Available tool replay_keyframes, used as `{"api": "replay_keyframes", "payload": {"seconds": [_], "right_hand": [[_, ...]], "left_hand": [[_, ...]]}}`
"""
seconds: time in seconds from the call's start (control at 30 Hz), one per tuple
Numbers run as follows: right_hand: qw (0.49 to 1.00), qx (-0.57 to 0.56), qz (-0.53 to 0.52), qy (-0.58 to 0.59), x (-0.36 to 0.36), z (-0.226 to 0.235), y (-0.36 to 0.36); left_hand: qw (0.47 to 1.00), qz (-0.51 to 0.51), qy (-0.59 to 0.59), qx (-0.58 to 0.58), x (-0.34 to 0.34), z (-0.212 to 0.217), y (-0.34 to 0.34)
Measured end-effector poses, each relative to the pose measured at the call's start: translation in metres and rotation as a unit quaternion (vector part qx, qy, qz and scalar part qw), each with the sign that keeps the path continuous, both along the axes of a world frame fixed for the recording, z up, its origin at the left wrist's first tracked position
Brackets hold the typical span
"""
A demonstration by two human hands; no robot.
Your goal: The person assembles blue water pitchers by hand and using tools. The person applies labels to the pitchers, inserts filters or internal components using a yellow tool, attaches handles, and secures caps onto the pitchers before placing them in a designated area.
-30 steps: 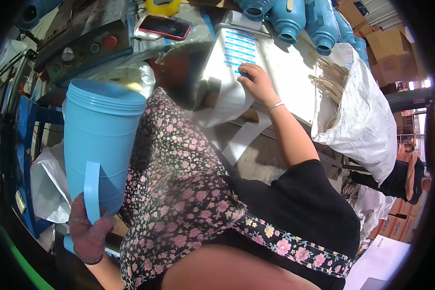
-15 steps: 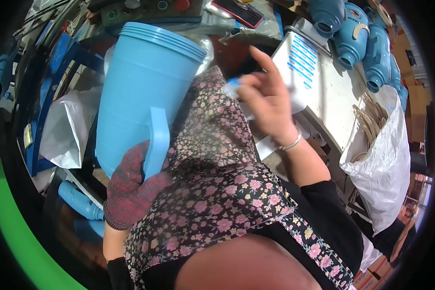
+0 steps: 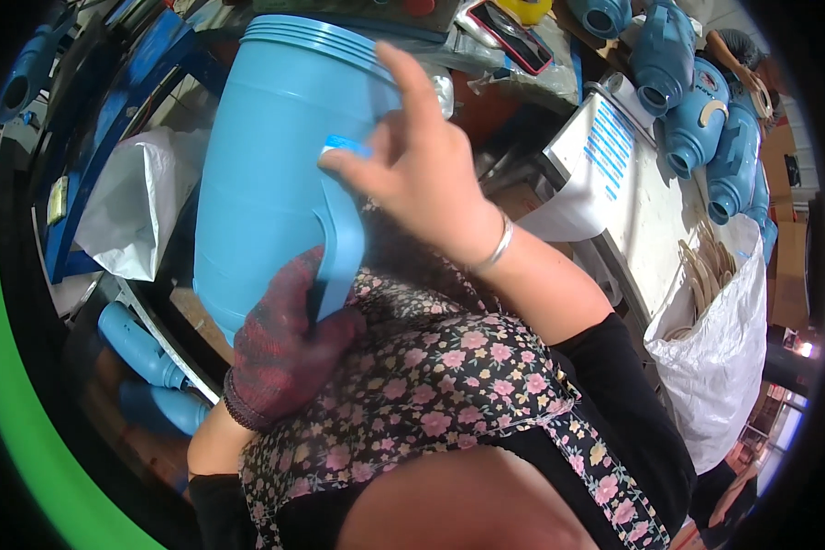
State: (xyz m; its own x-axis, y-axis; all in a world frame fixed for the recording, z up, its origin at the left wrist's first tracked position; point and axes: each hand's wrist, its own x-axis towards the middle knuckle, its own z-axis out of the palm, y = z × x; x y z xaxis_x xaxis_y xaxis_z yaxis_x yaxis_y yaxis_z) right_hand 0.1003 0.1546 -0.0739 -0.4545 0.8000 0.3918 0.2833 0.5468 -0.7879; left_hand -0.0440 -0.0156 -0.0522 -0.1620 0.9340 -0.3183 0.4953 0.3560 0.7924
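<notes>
Light blue is noted on the handled container [image 3: 275,165], mottled dark red and black on the gloved left hand [image 3: 289,344]. Pink and yellow flowers on black are recorded for the apron [image 3: 449,385], blue and white for the label [image 3: 346,144].

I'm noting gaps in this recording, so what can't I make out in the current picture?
- Inside of the blue jug: head view, hidden by its own wall.
- Some fingers of the gloved left hand: head view, behind the jug's handle.
- Print on the small label at the right hand: head view, blurred and too small.
- Yellow roll: head view, cut off by the upper edge.
</notes>
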Motion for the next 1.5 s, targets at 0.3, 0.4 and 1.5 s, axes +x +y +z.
{"api": "replay_keyframes", "payload": {"seconds": [0.3, 0.4, 1.5], "right_hand": [[0.767, -0.598, 0.137, 0.187, 0.015, -0.034, 0.026], [0.730, -0.576, 0.236, 0.284, -0.020, -0.036, 0.017], [0.785, 0.404, 0.437, -0.170, -0.064, 0.074, -0.004]], "left_hand": [[0.949, -0.117, 0.170, 0.239, -0.082, 0.020, -0.042], [0.878, 0.200, 0.101, 0.423, -0.110, -0.001, -0.074], [0.984, 0.063, -0.162, -0.048, -0.180, 0.038, -0.075]]}}
